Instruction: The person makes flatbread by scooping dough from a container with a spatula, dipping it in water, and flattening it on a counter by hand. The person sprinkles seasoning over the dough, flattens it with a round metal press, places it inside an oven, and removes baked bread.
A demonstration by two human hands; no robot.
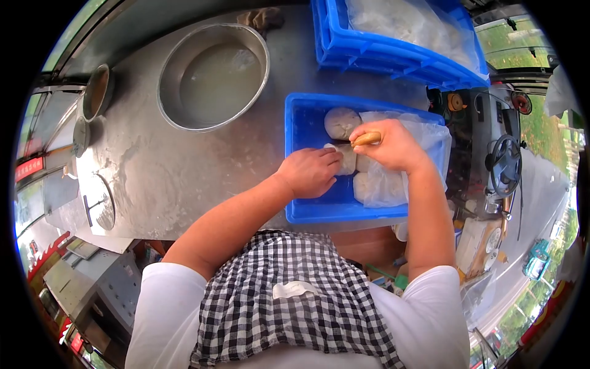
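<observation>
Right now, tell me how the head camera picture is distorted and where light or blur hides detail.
Head view: fisheye lens, black corners, the metal counter bulging and bending at the edges; daylight is even, with soft glare on the plastic sheet and dull sheen in the steel bowl; the rim areas blur, the hands in the blue crate stay sharp.

Surroundings: steel worktop, bowl, stacked crates, vehicle cab.

Large round steel bowl (212, 76) sits on the metal worktop (160, 178), holding cloudy liquid. A smaller bowl (97, 92) stands at the worktop's far-left edge, with a round lid (80, 136) just beside it and a second lid with a bar handle (98, 202) nearer the front edge. A stack of blue crates (393, 55) sits at the top right, lined with clear plastic over pale contents. Right of the counter: a steering wheel (505, 165) and dashboard, road and greenery outside. Red signs (29, 167) at far left.
</observation>
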